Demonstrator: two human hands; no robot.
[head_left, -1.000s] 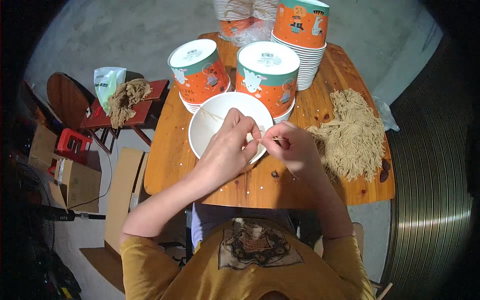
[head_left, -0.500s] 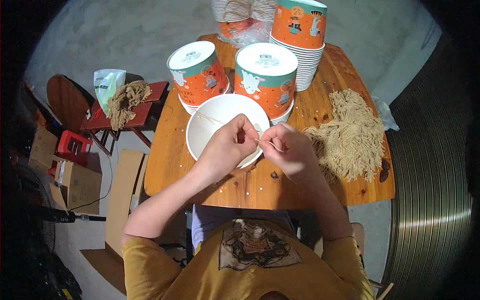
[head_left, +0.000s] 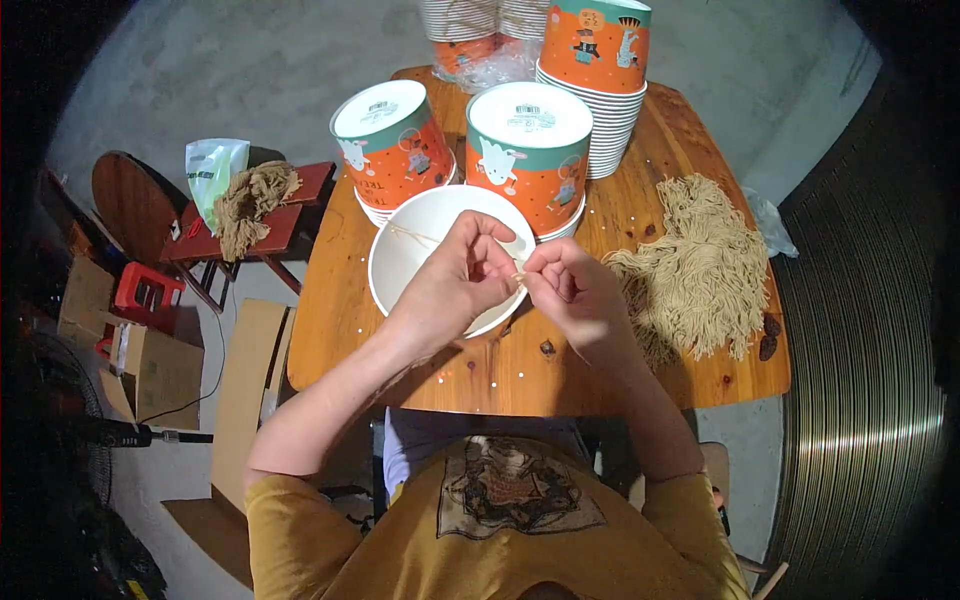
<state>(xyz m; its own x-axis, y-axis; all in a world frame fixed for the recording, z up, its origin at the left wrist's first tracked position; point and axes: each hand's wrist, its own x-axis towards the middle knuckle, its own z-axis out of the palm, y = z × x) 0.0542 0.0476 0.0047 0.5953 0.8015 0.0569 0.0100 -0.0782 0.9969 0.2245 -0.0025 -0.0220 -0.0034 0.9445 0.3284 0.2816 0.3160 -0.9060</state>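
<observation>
A white paper bucket [head_left: 400, 270] lies on the wooden table in front of me, its open mouth turned up toward me. Beige twine [head_left: 412, 236] crosses inside it near the far left rim. Over the bucket's right side, my left hand [head_left: 455, 278] pinches the twine between thumb and index finger. My right hand [head_left: 578, 290], fingers curled, pinches twine just right of it, by the near right rim. The fingertips almost meet, and they partly hide the strand between them. A heap of cut beige twine [head_left: 700, 270] lies to the right of my right hand.
Upside-down stacks of orange and green paper buckets [head_left: 525, 160] stand behind the bucket, with a taller stack [head_left: 600, 90] at the back right. White specks dot the wooden table [head_left: 330, 330]. To the left, a red bench [head_left: 300, 200] holds more twine and a plastic bag.
My fingers have shifted slightly at the twine, and the loose end by my right hand no longer shows. The left fingers are raised a little more; the bucket has barely moved.
</observation>
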